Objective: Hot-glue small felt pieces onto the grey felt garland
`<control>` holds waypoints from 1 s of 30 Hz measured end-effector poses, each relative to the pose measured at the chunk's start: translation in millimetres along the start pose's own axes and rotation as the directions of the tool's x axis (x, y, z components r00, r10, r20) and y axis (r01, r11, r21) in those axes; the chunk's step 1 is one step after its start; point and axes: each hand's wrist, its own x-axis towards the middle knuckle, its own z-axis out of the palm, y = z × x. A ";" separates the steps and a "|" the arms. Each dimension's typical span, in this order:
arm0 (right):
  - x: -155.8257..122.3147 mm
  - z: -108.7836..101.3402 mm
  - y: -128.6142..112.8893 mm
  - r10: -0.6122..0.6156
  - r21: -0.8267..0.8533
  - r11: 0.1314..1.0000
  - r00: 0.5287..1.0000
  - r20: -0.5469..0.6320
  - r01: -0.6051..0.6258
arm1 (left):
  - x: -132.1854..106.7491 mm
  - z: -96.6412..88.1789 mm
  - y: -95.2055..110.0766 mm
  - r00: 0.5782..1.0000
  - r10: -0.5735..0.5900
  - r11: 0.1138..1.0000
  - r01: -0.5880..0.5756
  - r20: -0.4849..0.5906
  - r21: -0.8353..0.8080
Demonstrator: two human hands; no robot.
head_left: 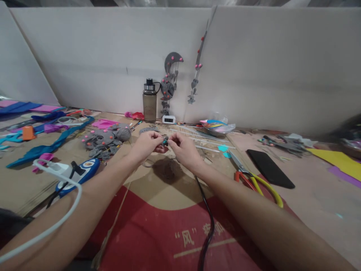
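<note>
My left hand and my right hand meet in the middle, raised over the cardboard. Both pinch a small dark piece with a teal spot; its exact kind is too small to make out. A thin cord seems to hang below the left hand. Left of my hands lies a pile of grey felt pieces with pink and orange pompoms, beside a ball of grey yarn. Bright teal felt cutouts rest to the right of my right hand.
Scissors with yellow and red handles and a black phone lie right. A bottle and small white clock stand behind. A blue-and-white power strip with a white cable sits left. A black cord crosses the red cardboard.
</note>
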 end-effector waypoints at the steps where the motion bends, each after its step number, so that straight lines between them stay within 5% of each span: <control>1: 0.0 0.8 1.1 0.008 0.015 1.000 1.000 0.000 -0.008 | 0.0 0.2 -0.8 1.000 -0.007 1.000 0.007 -0.003 -0.010; 5: 2.1 2.7 6.1 0.066 0.086 0.994 0.998 -0.020 -0.064 | 2.3 -1.9 -4.8 0.999 0.020 1.000 -0.020 -0.038 -0.005; 13: 4.6 1.6 8.8 0.165 0.181 0.972 0.983 -0.078 -0.149 | 6.7 -1.2 -10.7 0.998 -0.025 0.963 0.040 0.059 -0.266; 23: -0.7 -0.2 3.4 0.013 -0.052 0.999 0.995 -0.104 -0.018 | 4.8 0.7 -7.3 0.988 -0.101 0.923 0.137 0.117 -0.361; 30: -2.9 -0.5 0.8 -0.068 -0.107 0.992 0.995 -0.078 0.059 | 4.9 3.3 -7.6 0.994 -0.107 0.935 0.108 0.023 -0.337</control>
